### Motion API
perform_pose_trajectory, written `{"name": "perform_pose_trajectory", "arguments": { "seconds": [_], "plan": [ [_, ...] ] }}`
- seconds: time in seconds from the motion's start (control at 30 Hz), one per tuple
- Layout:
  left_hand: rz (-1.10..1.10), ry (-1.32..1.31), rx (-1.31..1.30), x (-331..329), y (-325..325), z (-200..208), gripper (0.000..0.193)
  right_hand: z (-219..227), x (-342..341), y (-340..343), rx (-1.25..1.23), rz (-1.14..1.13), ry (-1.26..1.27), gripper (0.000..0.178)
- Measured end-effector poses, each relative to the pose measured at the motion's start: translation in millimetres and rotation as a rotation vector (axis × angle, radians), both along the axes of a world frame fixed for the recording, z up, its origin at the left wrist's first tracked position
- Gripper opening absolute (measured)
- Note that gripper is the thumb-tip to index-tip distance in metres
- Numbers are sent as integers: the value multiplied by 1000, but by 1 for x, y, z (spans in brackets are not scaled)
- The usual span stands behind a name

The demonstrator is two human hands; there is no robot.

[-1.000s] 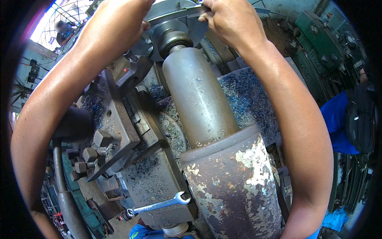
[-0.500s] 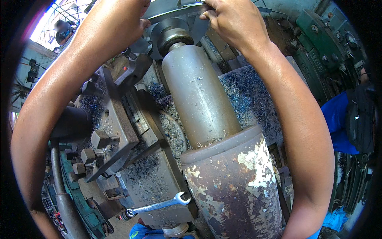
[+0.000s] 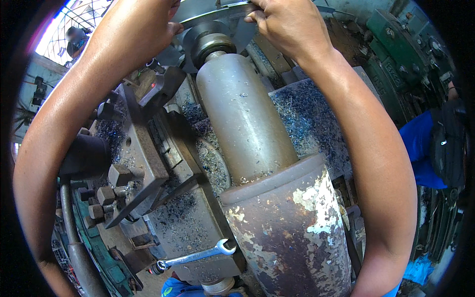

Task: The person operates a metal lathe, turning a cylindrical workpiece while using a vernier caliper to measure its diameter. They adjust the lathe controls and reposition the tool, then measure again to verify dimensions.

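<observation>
Both my arms reach far forward to a grey metal disc (image 3: 210, 21) at the top of the view. My left hand (image 3: 151, 27) is closed at its left edge, thumb showing; its other fingers are partly cut off. My right hand (image 3: 289, 24) pinches the rim on the right between thumb and bent fingers. Below the disc, a dark round collar (image 3: 213, 47) sits at the end of a smooth steel cylinder (image 3: 245, 116). Nearer to me the cylinder meets a thicker, rusty pipe-like body (image 3: 287, 232) with peeling white paint.
Left of the cylinder stands a tool post (image 3: 143, 148) with large square-headed bolts. A combination wrench (image 3: 198, 254) lies on the carriage. Metal shavings (image 3: 309, 116) cover the bed. A green machine (image 3: 405, 54) and a person in blue trousers (image 3: 420, 148) are at the right; another person (image 3: 75, 42) is far left.
The view has shifted slightly, so the cylinder and tool post sit a little further left. Both hands keep their places at the disc's rim.
</observation>
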State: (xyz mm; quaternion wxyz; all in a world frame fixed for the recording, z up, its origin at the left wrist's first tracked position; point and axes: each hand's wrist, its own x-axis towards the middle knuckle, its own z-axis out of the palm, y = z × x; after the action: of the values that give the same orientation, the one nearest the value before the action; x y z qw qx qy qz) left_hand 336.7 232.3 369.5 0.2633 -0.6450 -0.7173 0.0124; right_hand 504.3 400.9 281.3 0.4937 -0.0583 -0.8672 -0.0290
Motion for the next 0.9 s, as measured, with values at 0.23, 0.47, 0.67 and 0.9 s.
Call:
{"name": "perform_pose_trajectory", "arguments": {
  "seconds": [0.23,0.47,0.67,0.9],
  "plan": [
    [-51,-35,-3,6,0,4,25,0,0,2,-11,-1,3,11],
    [-27,-39,-13,3,-1,2,23,0,0,0,16,-34,-5,12],
    [-16,-34,-21,0,-3,0,23,-2,-2,-1,27,-51,-30,13],
    [-4,-27,-33,1,-3,0,23,-2,0,-3,-5,-44,-45,13]
  ]
}}
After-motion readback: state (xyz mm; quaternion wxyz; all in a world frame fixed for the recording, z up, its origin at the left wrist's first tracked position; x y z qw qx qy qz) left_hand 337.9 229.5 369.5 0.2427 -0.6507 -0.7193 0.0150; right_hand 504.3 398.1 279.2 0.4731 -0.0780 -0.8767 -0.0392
